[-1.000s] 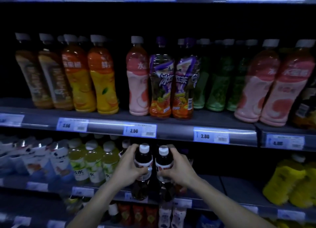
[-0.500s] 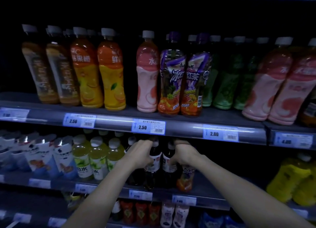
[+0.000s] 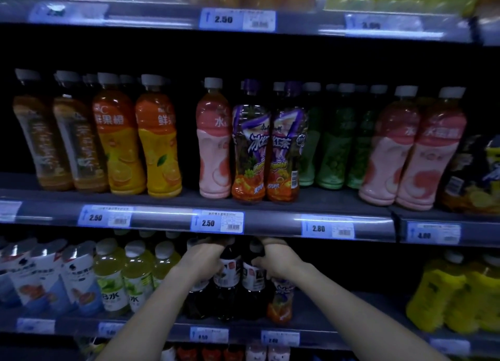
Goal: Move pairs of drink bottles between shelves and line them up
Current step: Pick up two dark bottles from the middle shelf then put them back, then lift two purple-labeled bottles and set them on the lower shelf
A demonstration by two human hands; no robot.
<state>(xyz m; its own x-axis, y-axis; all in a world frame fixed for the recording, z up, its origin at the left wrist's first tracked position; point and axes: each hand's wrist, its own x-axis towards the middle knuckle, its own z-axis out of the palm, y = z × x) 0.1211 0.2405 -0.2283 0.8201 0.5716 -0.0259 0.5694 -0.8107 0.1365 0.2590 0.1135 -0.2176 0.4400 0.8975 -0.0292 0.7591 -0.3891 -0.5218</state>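
Note:
Two dark drink bottles with white labels stand side by side on the lower shelf [image 3: 338, 321], just under the middle shelf's rail. My left hand [image 3: 201, 260] wraps the neck and shoulder of the left dark bottle [image 3: 227, 275]. My right hand [image 3: 276, 259] grips the right dark bottle [image 3: 253, 277] the same way. Their caps are half hidden by my fingers and the rail. A purple-labelled tea bottle [image 3: 281, 304] stands right beside them, partly behind my right wrist.
The middle shelf [image 3: 270, 221] carries brown, orange, pink, purple and green bottles with blue price tags. Left of my hands stand yellow-green bottles [image 3: 136, 277] and white pouches [image 3: 32, 279]. Yellow bottles [image 3: 443, 298] sit at the lower right, with a dark gap between.
Both hands carried the two dark bottles from in front of the lower shelf back into it, under the rail. The view has tilted upward, showing the top shelf.

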